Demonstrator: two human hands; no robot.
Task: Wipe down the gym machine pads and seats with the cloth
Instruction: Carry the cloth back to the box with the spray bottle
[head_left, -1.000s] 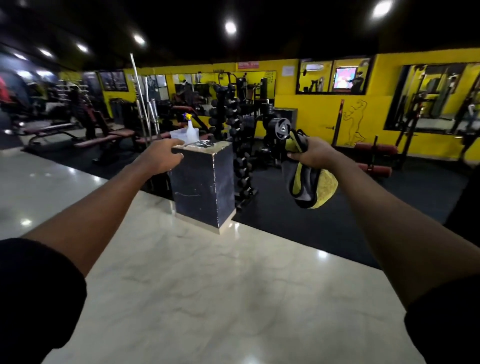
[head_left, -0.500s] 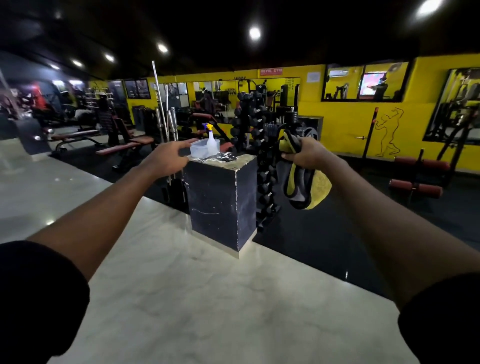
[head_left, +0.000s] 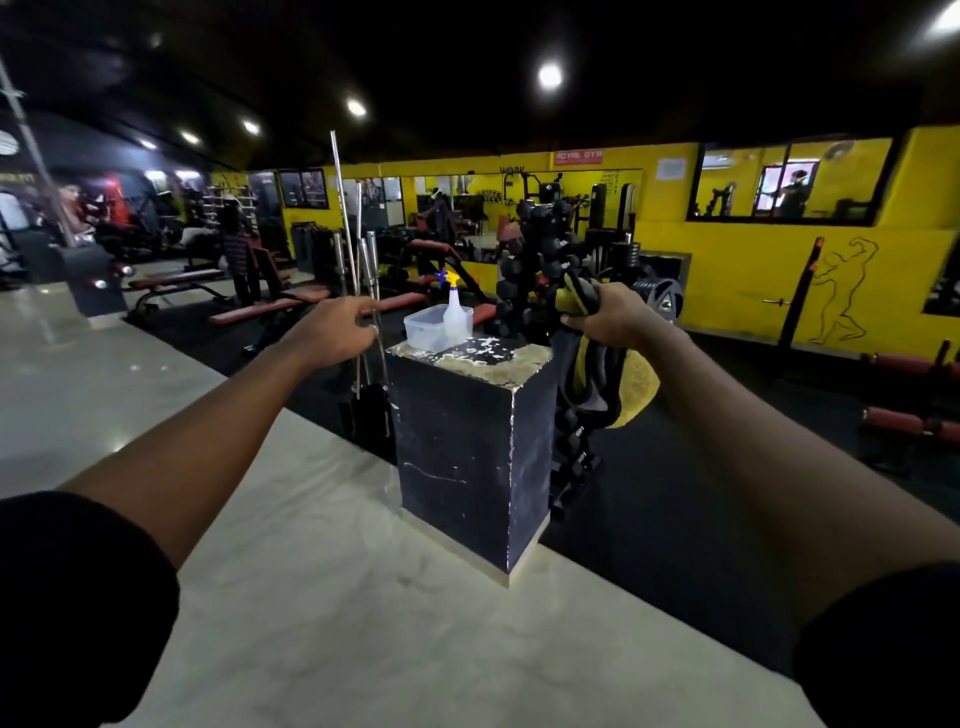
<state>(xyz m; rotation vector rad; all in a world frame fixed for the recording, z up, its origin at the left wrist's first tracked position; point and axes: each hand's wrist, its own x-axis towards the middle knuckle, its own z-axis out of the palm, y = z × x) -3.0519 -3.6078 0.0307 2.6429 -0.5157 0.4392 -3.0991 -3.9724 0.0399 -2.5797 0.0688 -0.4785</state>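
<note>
While my right hand (head_left: 615, 321) grips the bunched yellow-and-grey cloth (head_left: 602, 387) beside the black pedestal (head_left: 462, 447), I see my left hand (head_left: 332, 332) hovering loose-fingered and empty near the spray bottle (head_left: 455, 312) on top.

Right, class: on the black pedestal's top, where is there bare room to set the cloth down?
Free: the pedestal, near and right, from the tub and spray bottle to the front edge. Crowded: far left corner, where both stand.
</note>
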